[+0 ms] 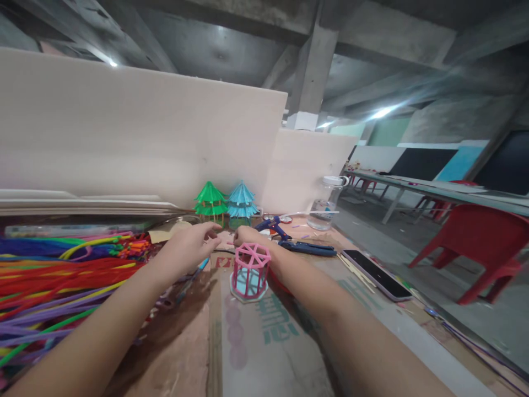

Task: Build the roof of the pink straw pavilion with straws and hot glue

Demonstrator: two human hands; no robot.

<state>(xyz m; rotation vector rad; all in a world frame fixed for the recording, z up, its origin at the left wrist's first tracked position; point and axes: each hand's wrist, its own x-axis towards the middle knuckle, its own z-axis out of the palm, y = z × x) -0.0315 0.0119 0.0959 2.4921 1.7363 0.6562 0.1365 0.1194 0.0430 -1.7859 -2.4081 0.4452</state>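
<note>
Cardboard sheeting point(264, 353) covers the worktable under a bare concrete ceiling. A pink lattice cage of pipe cleaners on a pale blue base point(249, 271) is set upright at the centre, walls and domed top already framed, no roof covering fitted. Just behind it the left hand point(190, 246) and right hand point(248, 236) are brought together, fingertips pinched; whatever is gripped cannot be made out. Finished green point(211, 202) and blue pagoda models point(242, 203) are stood beyond; loose multicoloured pipe cleaners point(49, 275) are heaped at the left.
</note>
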